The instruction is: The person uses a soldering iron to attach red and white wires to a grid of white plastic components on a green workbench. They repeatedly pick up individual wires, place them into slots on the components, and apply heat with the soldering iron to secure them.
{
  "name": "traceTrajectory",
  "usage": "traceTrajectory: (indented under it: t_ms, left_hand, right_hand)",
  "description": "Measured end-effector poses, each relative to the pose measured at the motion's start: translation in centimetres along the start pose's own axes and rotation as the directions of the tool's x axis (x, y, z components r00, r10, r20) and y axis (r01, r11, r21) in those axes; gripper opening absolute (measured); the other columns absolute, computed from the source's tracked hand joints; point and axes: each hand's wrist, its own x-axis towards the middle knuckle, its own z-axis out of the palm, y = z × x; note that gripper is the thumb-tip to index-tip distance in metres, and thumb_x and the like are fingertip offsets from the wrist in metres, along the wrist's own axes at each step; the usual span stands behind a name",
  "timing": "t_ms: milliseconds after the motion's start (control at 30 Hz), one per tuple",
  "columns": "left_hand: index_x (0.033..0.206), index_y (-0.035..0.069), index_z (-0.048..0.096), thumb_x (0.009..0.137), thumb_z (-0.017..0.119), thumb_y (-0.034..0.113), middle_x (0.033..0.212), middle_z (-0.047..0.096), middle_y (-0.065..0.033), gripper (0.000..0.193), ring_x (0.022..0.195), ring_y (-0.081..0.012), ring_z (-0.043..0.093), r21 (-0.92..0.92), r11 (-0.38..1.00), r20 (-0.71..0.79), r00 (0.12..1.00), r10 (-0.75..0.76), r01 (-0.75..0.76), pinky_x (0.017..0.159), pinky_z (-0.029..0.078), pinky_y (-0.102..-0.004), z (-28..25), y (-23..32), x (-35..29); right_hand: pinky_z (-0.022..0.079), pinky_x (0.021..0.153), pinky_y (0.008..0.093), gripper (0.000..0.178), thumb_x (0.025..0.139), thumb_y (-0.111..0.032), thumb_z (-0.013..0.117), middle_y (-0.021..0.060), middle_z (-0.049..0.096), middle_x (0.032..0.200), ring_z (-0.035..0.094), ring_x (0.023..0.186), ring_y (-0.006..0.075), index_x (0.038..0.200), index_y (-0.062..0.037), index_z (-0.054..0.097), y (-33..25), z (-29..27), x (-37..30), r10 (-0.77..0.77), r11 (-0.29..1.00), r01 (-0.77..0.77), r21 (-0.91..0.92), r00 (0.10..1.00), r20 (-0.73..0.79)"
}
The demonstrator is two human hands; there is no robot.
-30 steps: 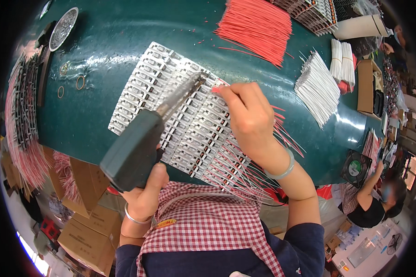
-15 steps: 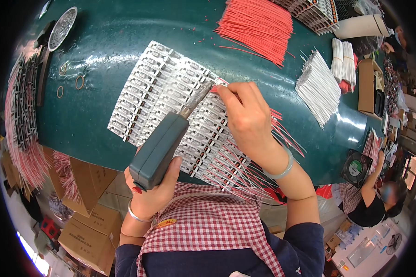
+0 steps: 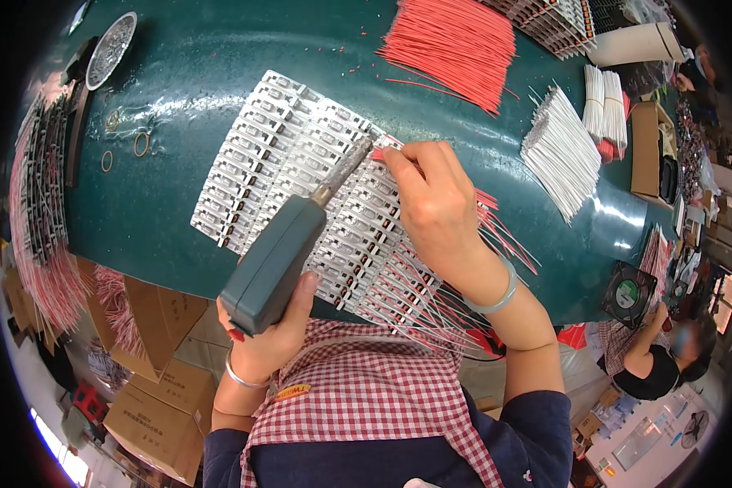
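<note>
My left hand (image 3: 270, 348) is closed around the handle of a dark green soldering gun (image 3: 272, 264). Its grey metal barrel points up and right, the end lying over the top edge of a white panel of small repeated parts (image 3: 256, 134). Beside that end, my right hand (image 3: 439, 203) pinches a short red wire (image 3: 378, 153) between thumb and forefinger against the panel's upper right corner. Whether the barrel's end touches the wire cannot be made out. Red and white wires (image 3: 415, 297) trail from the panel's lower right side, partly beneath my right forearm.
Loose red wires (image 3: 451, 49) lie at the back, white wires (image 3: 561, 154) at the right. A metal bowl (image 3: 111, 50) and rubber bands (image 3: 141, 145) are at the left. Wired panels (image 3: 45, 195) stand along the left edge. Another person (image 3: 651, 358) works at the far right beside a fan (image 3: 628, 294).
The soldering gun has shifted slightly left, its barrel end a little farther up. My right hand keeps nearly the same place. The other person's arm has come down.
</note>
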Motion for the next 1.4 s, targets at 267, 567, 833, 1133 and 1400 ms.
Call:
traceTrajectory:
  t_ms: [267, 567, 833, 1133, 1400]
  left_hand:
    - [0.116, -0.005, 0.063, 0.082, 0.076, -0.001, 0.094, 0.067, -0.0078, 0.036, 0.064, -0.0095, 0.058, -0.031, 0.988, -0.059, 0.987, 0.150, -0.152, 0.056, 0.046, -0.0231, -0.3, -0.8, -0.5]
    - [0.113, -0.003, 0.065, 0.082, 0.077, 0.003, 0.099, 0.069, -0.0089, 0.034, 0.084, -0.0168, 0.065, -0.034, 0.998, -0.050, 0.997, 0.051, -0.053, 0.076, 0.052, -0.0304, -0.8, -0.3, -1.2]
    - [0.102, -0.003, 0.071, 0.078, 0.077, 0.003, 0.090, 0.071, -0.0113, 0.025, 0.072, -0.0177, 0.068, -0.012, 0.993, -0.085, 0.990, 0.115, -0.116, 0.065, 0.053, -0.0278, -0.2, -0.9, -0.7]
    - [0.102, -0.005, 0.068, 0.078, 0.075, -0.001, 0.089, 0.068, -0.0105, 0.026, 0.070, -0.0149, 0.064, -0.034, 0.989, -0.029, 0.990, 0.140, -0.141, 0.063, 0.050, -0.0258, 0.0, -0.8, -0.3]
    - [0.102, -0.005, 0.068, 0.078, 0.075, -0.002, 0.090, 0.067, -0.0120, 0.025, 0.072, -0.0170, 0.064, -0.029, 0.996, -0.007, 0.997, 0.083, -0.083, 0.065, 0.050, -0.0264, -0.1, -0.5, -0.5]
  right_hand:
    - [0.050, 0.064, 0.0366, 0.027, 0.071, 0.007, 0.067, 0.0122, 0.058, 0.088, 0.058, 0.078, 0.0269, 0.098, 0.0048, 0.067, -0.1, 0.2, 0.0, 0.026, 1.000, -0.026, 0.010, 0.999, -0.039]
    - [0.048, 0.064, 0.0356, 0.029, 0.071, 0.000, 0.068, 0.0100, 0.058, 0.090, 0.056, 0.078, 0.0245, 0.100, 0.0042, 0.067, -0.6, -0.4, -0.6, -0.042, 0.999, 0.043, 0.022, 0.997, -0.058]
    - [0.048, 0.066, 0.0351, 0.028, 0.073, 0.000, 0.068, 0.0100, 0.057, 0.090, 0.056, 0.080, 0.0245, 0.101, 0.0047, 0.067, -0.9, -0.1, -0.8, -0.013, 1.000, 0.013, 0.029, 1.000, -0.004]
    - [0.049, 0.067, 0.0348, 0.029, 0.074, 0.001, 0.066, 0.0111, 0.056, 0.091, 0.056, 0.082, 0.0254, 0.102, 0.0061, 0.066, -0.9, -0.2, -0.8, -0.011, 1.000, 0.010, 0.024, 1.000, 0.027]
    - [0.049, 0.064, 0.0345, 0.028, 0.073, 0.002, 0.066, 0.0113, 0.056, 0.089, 0.056, 0.080, 0.0254, 0.100, 0.0069, 0.066, -1.1, -0.1, -0.7, -0.010, 1.000, 0.010, 0.015, 1.000, 0.022]
